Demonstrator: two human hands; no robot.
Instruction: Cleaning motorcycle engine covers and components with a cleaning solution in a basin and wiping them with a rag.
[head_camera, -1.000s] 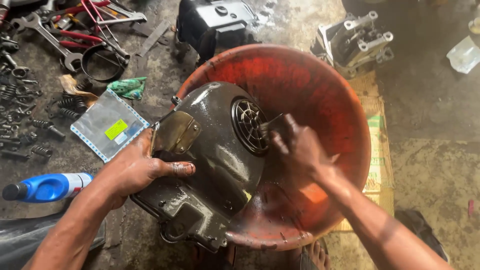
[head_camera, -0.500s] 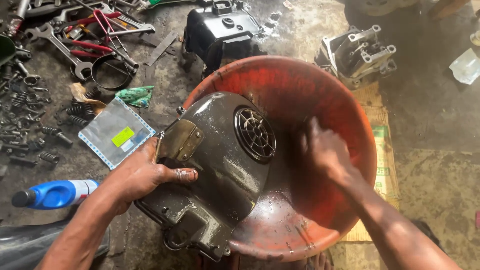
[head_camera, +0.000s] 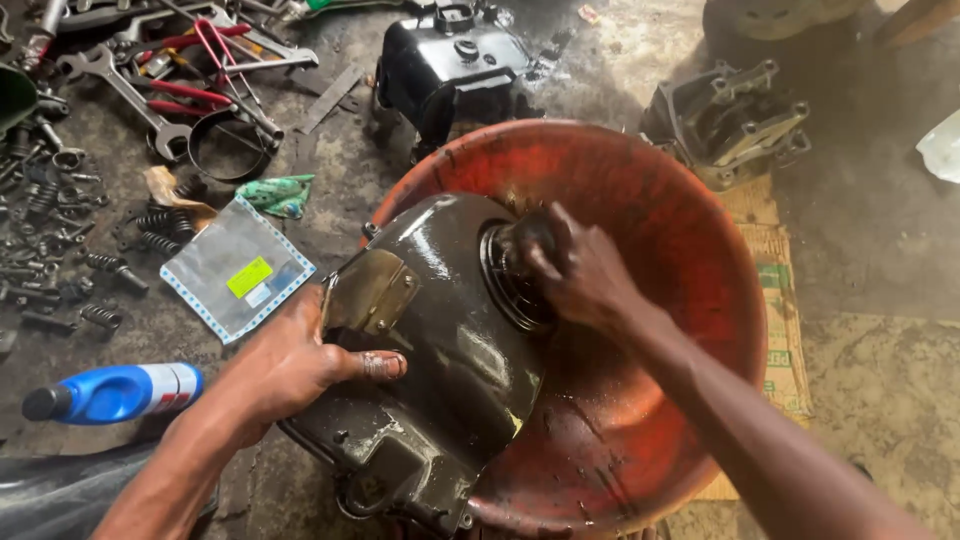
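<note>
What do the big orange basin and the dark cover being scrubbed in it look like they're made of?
The orange basin looks like moulded plastic: dull, scuffed colour, thin rolled rim, dark grime streaks. The dark cover seems to be pressed or cast metal, painted dark and glossy with wet film, judging by its sharp flanges, bolt holes and round grille. The left hand steadies it while the right hand rubs at the grille.

A flat square pouch (head_camera: 237, 268), clear grey with a blue-and-white dashed border and a small yellow-green label (head_camera: 248, 277), lies on the floor. Just beyond it lies a crumpled green wrapper (head_camera: 277, 193). Nearer, a blue bottle (head_camera: 112, 391) with a black cap lies on its side, a white and red label round it. Flattened brown cardboard (head_camera: 778, 290) with green print lies under the basin.
</note>
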